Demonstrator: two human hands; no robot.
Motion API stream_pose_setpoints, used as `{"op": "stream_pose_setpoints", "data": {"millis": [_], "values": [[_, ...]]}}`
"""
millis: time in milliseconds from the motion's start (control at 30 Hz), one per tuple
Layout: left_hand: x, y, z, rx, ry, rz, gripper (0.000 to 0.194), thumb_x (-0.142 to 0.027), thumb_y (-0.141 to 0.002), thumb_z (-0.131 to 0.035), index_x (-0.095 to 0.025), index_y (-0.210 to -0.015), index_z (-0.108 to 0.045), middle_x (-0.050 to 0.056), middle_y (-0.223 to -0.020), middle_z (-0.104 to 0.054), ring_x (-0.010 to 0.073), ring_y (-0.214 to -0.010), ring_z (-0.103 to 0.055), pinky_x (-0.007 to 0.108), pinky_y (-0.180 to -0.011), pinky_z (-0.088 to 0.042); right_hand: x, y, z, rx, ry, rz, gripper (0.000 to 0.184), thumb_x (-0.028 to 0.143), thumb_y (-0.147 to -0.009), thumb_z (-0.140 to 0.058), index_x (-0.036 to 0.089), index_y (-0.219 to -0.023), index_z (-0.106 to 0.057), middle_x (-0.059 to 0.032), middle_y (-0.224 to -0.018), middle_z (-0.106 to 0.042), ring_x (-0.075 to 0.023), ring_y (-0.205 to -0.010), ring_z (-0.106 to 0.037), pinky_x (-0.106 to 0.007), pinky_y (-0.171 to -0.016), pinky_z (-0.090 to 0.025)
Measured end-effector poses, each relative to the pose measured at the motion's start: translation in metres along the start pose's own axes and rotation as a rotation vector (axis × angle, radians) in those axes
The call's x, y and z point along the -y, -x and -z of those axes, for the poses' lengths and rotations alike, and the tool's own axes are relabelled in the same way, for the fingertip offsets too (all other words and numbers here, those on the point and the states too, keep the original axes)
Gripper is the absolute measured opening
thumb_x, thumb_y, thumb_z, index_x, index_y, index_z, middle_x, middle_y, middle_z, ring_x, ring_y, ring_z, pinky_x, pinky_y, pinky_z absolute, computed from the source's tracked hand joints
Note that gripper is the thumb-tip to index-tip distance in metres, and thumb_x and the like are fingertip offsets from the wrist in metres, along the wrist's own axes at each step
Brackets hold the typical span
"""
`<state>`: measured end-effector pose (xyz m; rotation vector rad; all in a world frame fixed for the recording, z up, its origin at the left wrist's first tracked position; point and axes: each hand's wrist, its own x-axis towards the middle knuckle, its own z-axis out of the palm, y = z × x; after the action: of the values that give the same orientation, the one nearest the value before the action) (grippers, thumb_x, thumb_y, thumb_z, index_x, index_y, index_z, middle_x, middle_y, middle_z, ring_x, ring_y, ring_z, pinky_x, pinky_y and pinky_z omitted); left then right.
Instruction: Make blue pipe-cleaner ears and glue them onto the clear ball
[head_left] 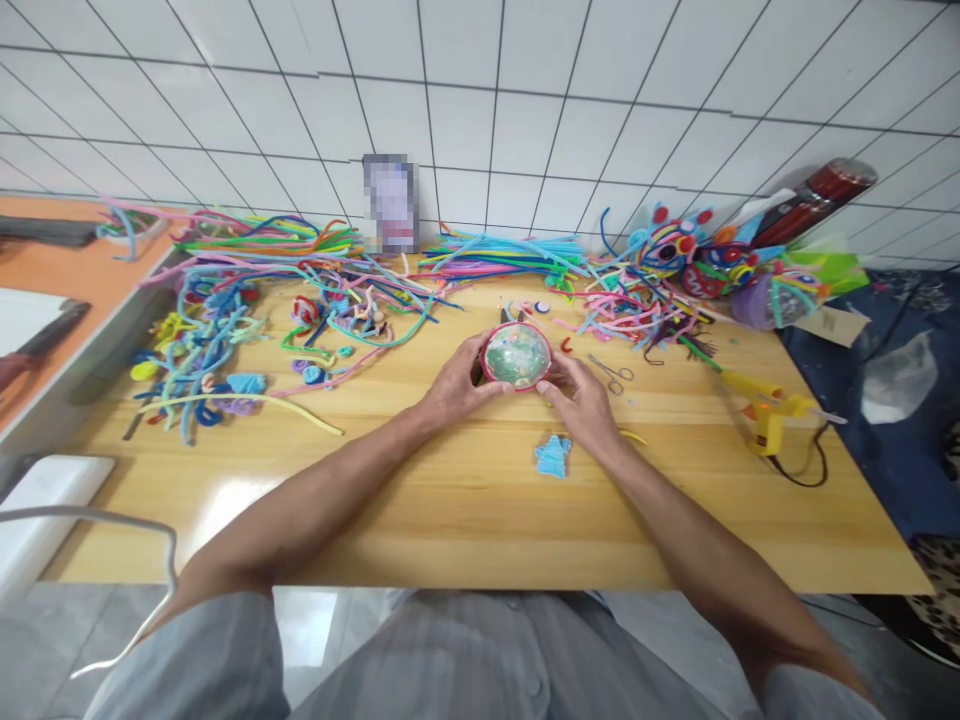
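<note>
Between my two hands is a round, clear dome with a red rim [517, 357], greenish inside with small pale bits showing. My left hand [459, 382] grips its left side, thumb along the near rim. My right hand [579, 400] holds its right side with fingers and thumb at the rim. Dark pointed pieces stick up behind the dome; I cannot tell what they are. Just below my right hand lies a small light-blue fuzzy shape [553, 456], flat on the wooden table [450, 500]. Scissors [616, 374] rest to the right of my right hand.
Loose pipe cleaners [510, 255] line the wall, with a tangled heap [217, 330] at left. A yellow glue gun [769, 415] with a cord lies at right. Decorated figures [664, 245] and a dark red bottle [825, 195] stand at back right. A phone [391, 203] leans on the wall.
</note>
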<state>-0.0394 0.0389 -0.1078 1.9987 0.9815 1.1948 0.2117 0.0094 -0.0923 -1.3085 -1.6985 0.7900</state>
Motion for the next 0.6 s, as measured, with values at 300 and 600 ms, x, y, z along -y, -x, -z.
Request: {"op": "stream_pose_setpoints", "data": {"millis": [300, 600], "values": [[0.004, -0.005, -0.006, 0.026, -0.074, -0.085, 0.104, -0.064, -0.083, -0.083, -0.023, -0.166, -0.034, 0.022, -0.161, -0.051, 0.0390, -0.153, -0.049, 0.059, -0.128, -0.040, 0.011, -0.004, 0.005, -0.003, 0.108, 0.016, 0.052, 0.038, -0.089, -0.072, 0.025, -0.140, -0.068, -0.0112, -0.127, -0.077, -0.0299, -0.112, -0.074, -0.052, -0.104, -0.059], [0.000, -0.006, -0.006, 0.006, -0.062, -0.049, 0.099, -0.048, -0.081, -0.088, -0.019, -0.161, -0.038, 0.021, -0.160, -0.052, 0.0368, -0.151, -0.051, 0.056, -0.127, -0.041, 0.041, 0.029, 0.114, -0.175, 0.223, -0.130, 0.034, 0.048, -0.086, -0.076, 0.026, -0.111, -0.081, -0.0074, -0.109, -0.084, -0.0279, -0.098, -0.079, -0.053, -0.100, -0.062]]}}
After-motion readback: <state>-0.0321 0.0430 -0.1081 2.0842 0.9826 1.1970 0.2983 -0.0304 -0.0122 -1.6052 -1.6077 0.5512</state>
